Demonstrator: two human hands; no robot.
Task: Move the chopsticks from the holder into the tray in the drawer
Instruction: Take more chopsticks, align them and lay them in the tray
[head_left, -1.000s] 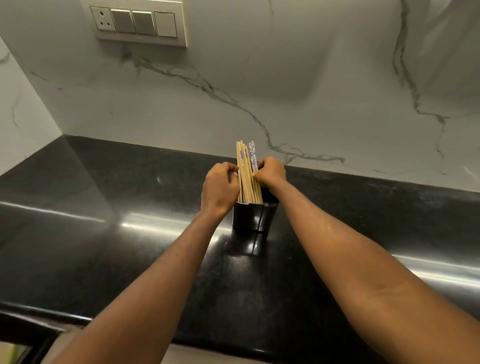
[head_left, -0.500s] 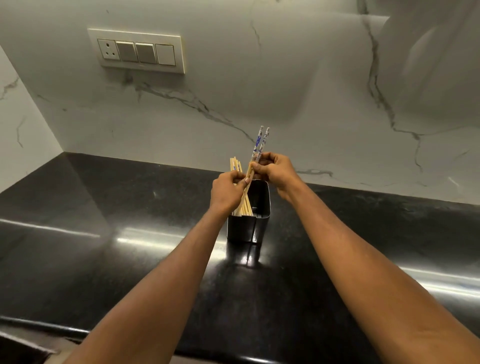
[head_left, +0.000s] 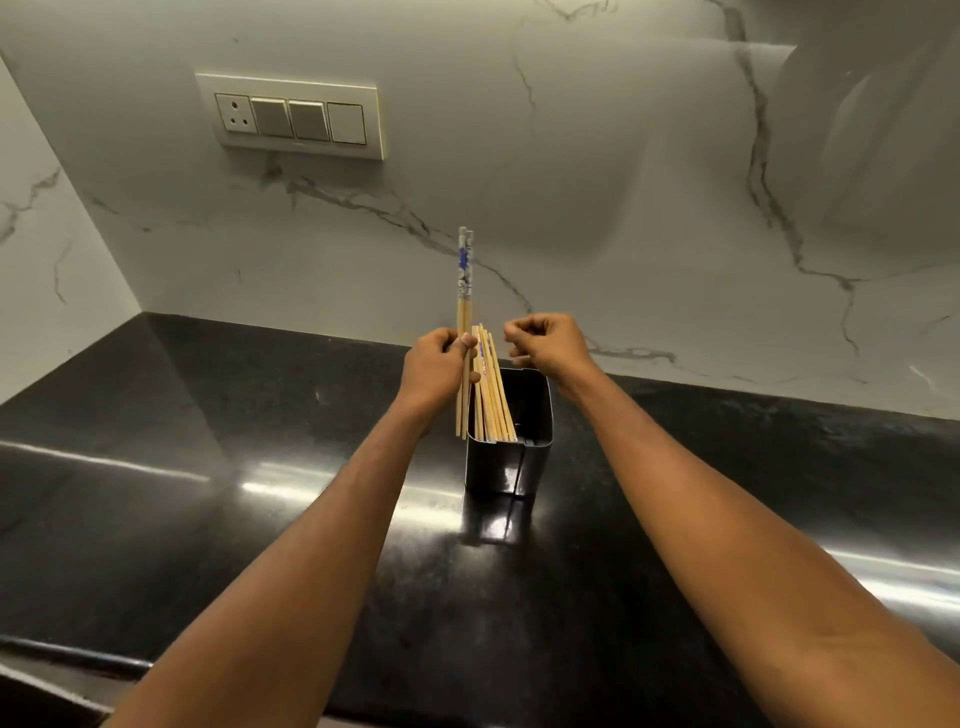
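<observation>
Bamboo pair (head_left: 464, 291) gripped upright in left hand (head_left: 439, 369), centre frame, beside holder (head_left: 511, 462); right hand (head_left: 550, 345) curled, empty, free for sticks (head_left: 491, 395) in holder.

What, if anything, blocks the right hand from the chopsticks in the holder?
Probably nothing, so yes: the right hand hovers empty beside the chopsticks; the holder has room on that side, and the left hand holds its pair on the other.
</observation>
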